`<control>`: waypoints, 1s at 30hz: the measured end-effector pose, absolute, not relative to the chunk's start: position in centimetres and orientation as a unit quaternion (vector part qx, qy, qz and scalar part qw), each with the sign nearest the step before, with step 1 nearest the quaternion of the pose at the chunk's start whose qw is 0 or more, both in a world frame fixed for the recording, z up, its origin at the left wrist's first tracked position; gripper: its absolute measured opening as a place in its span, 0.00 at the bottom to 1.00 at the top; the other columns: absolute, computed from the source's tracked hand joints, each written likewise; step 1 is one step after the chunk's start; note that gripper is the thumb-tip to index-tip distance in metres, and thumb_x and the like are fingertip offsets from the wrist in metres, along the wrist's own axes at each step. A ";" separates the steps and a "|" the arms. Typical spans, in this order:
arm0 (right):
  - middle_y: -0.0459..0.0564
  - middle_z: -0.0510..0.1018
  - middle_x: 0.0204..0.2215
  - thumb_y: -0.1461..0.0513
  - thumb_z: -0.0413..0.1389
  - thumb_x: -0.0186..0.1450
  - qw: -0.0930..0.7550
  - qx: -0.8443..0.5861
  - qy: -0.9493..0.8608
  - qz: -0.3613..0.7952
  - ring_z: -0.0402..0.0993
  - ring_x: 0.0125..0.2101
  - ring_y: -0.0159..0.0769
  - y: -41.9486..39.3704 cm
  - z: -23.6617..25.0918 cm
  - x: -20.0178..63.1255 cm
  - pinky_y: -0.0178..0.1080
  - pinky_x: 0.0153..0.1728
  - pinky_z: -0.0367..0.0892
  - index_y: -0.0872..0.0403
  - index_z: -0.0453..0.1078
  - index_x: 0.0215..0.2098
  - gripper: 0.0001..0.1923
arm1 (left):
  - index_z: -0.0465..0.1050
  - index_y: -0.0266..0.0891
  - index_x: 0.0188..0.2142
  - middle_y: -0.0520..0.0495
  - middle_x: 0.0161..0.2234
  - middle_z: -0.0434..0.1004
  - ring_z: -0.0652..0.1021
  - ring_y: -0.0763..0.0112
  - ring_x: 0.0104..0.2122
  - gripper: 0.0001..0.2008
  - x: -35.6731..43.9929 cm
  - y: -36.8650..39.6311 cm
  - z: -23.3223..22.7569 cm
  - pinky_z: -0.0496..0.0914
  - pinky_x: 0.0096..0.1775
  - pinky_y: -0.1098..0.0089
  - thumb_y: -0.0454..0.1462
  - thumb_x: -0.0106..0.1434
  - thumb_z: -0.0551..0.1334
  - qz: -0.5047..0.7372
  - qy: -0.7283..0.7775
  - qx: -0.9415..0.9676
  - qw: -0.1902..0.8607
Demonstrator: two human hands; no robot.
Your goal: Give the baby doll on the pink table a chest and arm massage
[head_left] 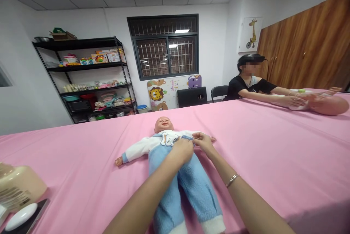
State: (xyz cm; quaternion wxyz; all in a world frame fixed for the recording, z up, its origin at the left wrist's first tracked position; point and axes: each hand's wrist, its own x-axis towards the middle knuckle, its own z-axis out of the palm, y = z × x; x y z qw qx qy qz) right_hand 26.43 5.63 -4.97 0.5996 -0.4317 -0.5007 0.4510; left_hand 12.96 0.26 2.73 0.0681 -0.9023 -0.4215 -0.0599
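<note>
A baby doll (164, 124) lies on its back, head away from me, arms spread. It wears a white-sleeved top and fuzzy blue overalls (161, 157) with an animal face on the bib. My left hand (182, 150) is closed at the bib's right side; its fingertips are partly hidden behind the hand. Beside it, my right hand (202, 142) pinches at a blue strap-like edge (187, 137) near the doll's shoulder. A silver bracelet (233, 180) circles my right wrist.
A pink cloth (90, 175) covers the table. At the near left are a cream pump bottle (20, 186) and a white oval object (22, 216) on a dark flat item. Across the table at right, another person (250, 84) handles a second doll (328, 104). Black shelves (90, 68) stand behind.
</note>
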 end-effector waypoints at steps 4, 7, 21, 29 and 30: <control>0.48 0.73 0.24 0.64 0.51 0.48 0.560 -0.531 -0.581 0.260 0.69 0.26 0.36 5.1 -5.3 25.5 0.40 0.31 0.64 0.55 0.66 0.26 0.06 | 0.73 0.27 0.38 0.27 0.39 0.75 0.75 0.49 0.42 0.15 11.5 -0.1 2.3 0.69 0.41 0.55 0.30 0.59 0.49 -0.053 -0.453 -0.887 0.075; 0.49 0.74 0.27 0.64 0.49 0.51 0.553 -0.543 -0.607 0.172 0.68 0.27 0.35 4.1 -4.6 24.2 0.40 0.33 0.63 0.54 0.66 0.26 0.06 | 0.74 0.28 0.34 0.27 0.34 0.76 0.77 0.49 0.36 0.14 10.8 -0.2 2.4 0.70 0.35 0.56 0.27 0.57 0.50 -0.038 -0.478 -0.874 0.075; 0.58 0.65 0.53 0.60 0.52 0.51 0.327 -0.694 -0.640 0.030 0.54 0.55 0.51 5.8 -6.3 29.0 0.50 0.53 0.48 0.56 0.59 0.53 0.31 | 0.73 0.22 0.40 0.23 0.41 0.72 0.70 0.50 0.46 0.16 12.7 2.8 0.6 0.63 0.47 0.53 0.27 0.57 0.49 -0.098 -0.519 -0.838 0.135; 0.55 0.72 0.45 0.63 0.52 0.51 0.284 -0.716 -0.637 0.032 0.63 0.46 0.50 5.9 -6.2 29.7 0.47 0.46 0.55 0.55 0.64 0.47 0.23 | 0.57 0.23 0.57 0.26 0.57 0.58 0.66 0.55 0.53 0.26 12.3 3.0 -0.3 0.62 0.53 0.57 0.25 0.58 0.45 -0.202 -0.529 -0.804 0.183; 0.54 0.73 0.43 0.64 0.53 0.51 0.293 -0.711 -0.639 0.023 0.63 0.45 0.49 5.8 -6.0 29.7 0.47 0.46 0.55 0.55 0.65 0.45 0.21 | 0.53 0.24 0.59 0.27 0.58 0.57 0.65 0.56 0.55 0.28 12.1 3.0 -0.4 0.60 0.54 0.58 0.24 0.58 0.45 -0.217 -0.522 -0.804 0.183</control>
